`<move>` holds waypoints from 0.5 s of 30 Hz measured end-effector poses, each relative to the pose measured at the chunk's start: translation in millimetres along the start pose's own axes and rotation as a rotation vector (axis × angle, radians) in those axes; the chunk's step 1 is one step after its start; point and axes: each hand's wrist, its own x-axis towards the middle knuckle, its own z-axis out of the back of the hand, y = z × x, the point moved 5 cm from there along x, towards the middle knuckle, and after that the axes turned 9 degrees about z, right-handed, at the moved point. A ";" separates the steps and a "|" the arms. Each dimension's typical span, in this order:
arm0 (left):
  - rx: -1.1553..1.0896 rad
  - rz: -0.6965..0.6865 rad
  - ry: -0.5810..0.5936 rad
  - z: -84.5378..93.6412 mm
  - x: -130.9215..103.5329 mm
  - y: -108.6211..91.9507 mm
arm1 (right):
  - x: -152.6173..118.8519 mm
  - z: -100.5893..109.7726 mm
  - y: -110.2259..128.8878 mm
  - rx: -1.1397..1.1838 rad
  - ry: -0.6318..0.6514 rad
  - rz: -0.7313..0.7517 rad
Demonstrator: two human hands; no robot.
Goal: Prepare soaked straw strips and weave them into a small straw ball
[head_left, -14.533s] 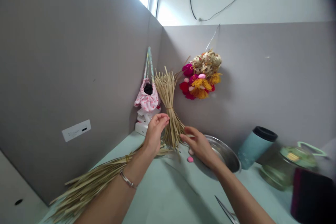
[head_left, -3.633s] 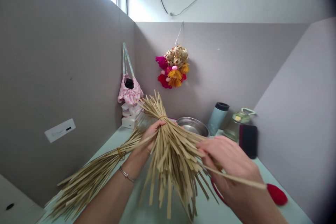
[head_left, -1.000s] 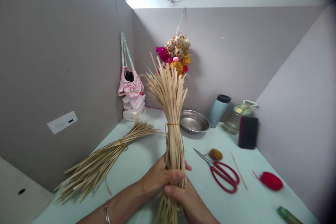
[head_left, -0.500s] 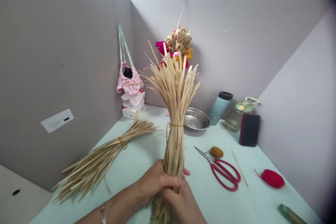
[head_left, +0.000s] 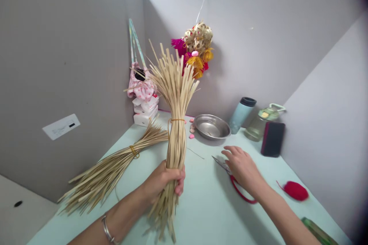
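Note:
My left hand is wrapped round the lower part of a bundle of flat pale strips, held upright with its top fanned out. A thin mustard cord ties the bundle above my grip. On the right, my right hand reaches over a pair of red-handled scissors, fingers apart and holding nothing. It hides part of the blades and handles; whether it touches them I cannot tell. The small ball of mustard yarn is hidden by this hand. Another tied bundle of strips lies on the table to the left.
A steel bowl stands at the back with several pink pieces beside it. A blue tumbler, a green jug and a phone line the right rear. Red yarn lies right. A woven ornament hangs behind.
My right hand has let go of the bundle and moved right, over the scissors. My left hand keeps its hold, and the bundle has shifted left and slightly up.

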 end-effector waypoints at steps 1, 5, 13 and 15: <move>-0.013 -0.009 0.018 -1.0 0.7 1.0 | 0.5 -0.9 -10.0 -0.027 -0.011 -0.032; -0.073 0.020 0.043 -6.5 1.2 3.5 | -2.7 1.1 -27.4 -0.019 -0.033 -0.142; -0.132 0.079 0.036 -13.6 1.3 6.6 | -15.4 -0.1 34.8 0.389 0.029 -0.101; -0.136 0.081 0.032 -12.4 2.2 7.9 | -17.0 1.6 48.3 0.502 0.011 -0.102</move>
